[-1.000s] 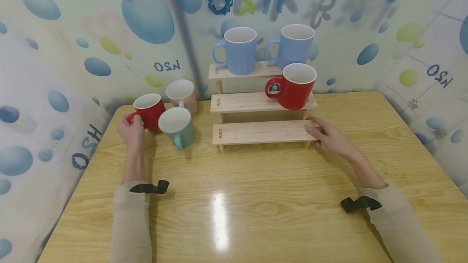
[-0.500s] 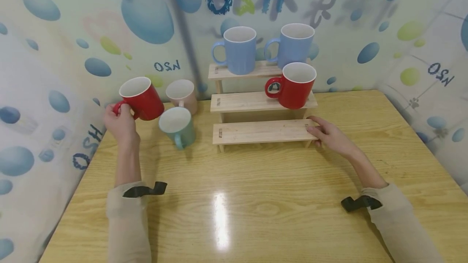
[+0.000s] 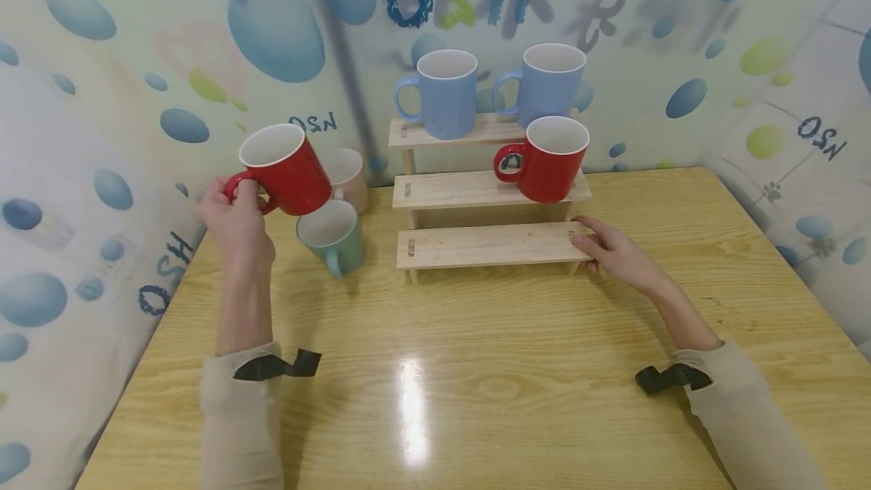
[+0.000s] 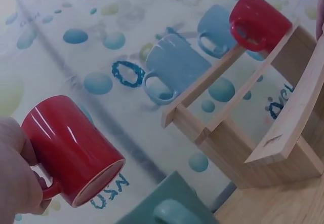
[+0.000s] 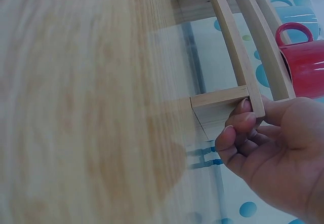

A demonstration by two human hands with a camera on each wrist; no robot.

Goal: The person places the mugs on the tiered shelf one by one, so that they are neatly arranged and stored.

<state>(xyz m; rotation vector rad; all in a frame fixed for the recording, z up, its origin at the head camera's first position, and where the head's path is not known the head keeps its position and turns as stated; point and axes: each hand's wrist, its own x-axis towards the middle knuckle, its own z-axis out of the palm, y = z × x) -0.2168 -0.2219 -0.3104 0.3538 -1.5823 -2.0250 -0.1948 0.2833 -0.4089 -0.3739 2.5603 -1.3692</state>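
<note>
My left hand (image 3: 240, 229) grips the handle of a red mug (image 3: 291, 172), which hangs tilted in the air at the left. In the head view that mug overlaps a pink mug (image 3: 347, 176) and a teal mug (image 3: 332, 237), both on the table. At the right, my right hand (image 3: 615, 252) pinches the end of the lowest step of a three-step wooden rack (image 3: 486, 245); the right wrist view shows curled fingers (image 5: 237, 133) at the board's end. A second red mug (image 3: 553, 161) stands on the middle step's right end.
Two blue mugs (image 3: 449, 97) stand on the rack's top step, handles pointing left. The wooden table (image 3: 490, 369) meets a patterned wall (image 3: 204, 44) behind the rack and along both sides.
My left hand has lifted the red mug off the table, first up and leftward, then back to the right, tilting it. My right hand has stayed at the rack's end.
</note>
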